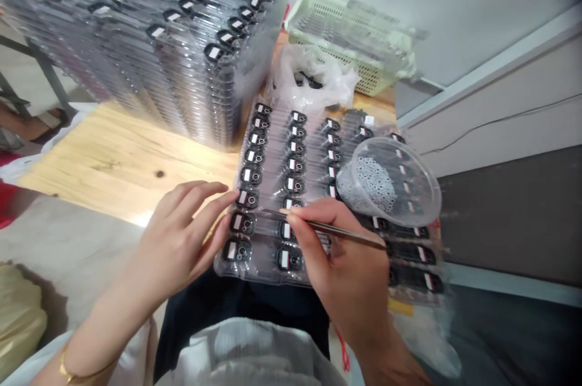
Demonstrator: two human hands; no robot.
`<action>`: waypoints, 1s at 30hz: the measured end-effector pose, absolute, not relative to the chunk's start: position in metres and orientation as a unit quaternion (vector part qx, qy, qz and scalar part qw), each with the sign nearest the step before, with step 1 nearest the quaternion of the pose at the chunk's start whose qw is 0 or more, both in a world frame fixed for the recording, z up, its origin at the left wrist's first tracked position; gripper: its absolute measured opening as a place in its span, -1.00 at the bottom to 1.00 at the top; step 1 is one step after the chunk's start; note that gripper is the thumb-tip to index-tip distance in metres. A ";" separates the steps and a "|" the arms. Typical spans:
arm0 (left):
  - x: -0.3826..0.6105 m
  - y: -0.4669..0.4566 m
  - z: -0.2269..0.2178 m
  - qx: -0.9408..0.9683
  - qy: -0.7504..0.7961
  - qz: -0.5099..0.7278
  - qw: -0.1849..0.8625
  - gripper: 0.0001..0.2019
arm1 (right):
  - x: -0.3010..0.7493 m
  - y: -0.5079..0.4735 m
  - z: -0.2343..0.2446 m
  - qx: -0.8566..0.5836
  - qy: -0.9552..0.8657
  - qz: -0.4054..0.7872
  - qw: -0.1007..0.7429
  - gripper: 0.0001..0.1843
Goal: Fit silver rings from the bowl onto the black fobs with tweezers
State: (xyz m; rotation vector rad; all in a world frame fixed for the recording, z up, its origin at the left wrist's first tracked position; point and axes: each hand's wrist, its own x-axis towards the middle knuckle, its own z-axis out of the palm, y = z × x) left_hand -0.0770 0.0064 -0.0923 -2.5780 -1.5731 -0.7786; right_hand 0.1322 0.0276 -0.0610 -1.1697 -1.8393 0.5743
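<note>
A clear plastic blister tray point(222, 266) lies in front of me, holding rows of small black parts with white labels. My left hand point(182, 234) rests its fingertips on the tray's left edge, next to a black part point(248, 198). My right hand point(345, 259) grips slim metal tweezers point(327, 228), whose tips reach over the tray near a black part point(286, 230) in the nearest rows. A clear plastic tub point(386, 183) of small grey rings sits on the tray's right side, hiding some parts.
Tall stacks of filled trays point(182, 53) rise on the wooden table point(122, 162) at back left. Behind the tray are a white plastic bag point(313, 77) and a pale green basket point(350, 37). A grey wall panel point(491, 113) stands on the right.
</note>
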 end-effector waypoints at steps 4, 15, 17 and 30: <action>-0.078 0.012 -0.099 -0.844 -0.476 -0.248 -0.004 -0.69 | 0.123 0.035 -0.063 -0.471 -0.751 0.218 0.408 -0.87; -0.080 0.015 -0.105 -0.845 -0.474 -0.249 -0.013 -0.73 | 0.118 0.037 -0.070 -0.480 -0.759 0.225 0.378 -0.87; -0.080 0.015 -0.105 -0.845 -0.472 -0.251 -0.014 -0.72 | 0.118 0.037 -0.070 -0.483 -0.758 0.228 0.375 -0.87; -0.081 0.015 -0.105 -0.846 -0.469 -0.253 -0.015 -0.73 | 0.117 0.039 -0.072 -0.466 -0.766 0.231 0.378 -0.87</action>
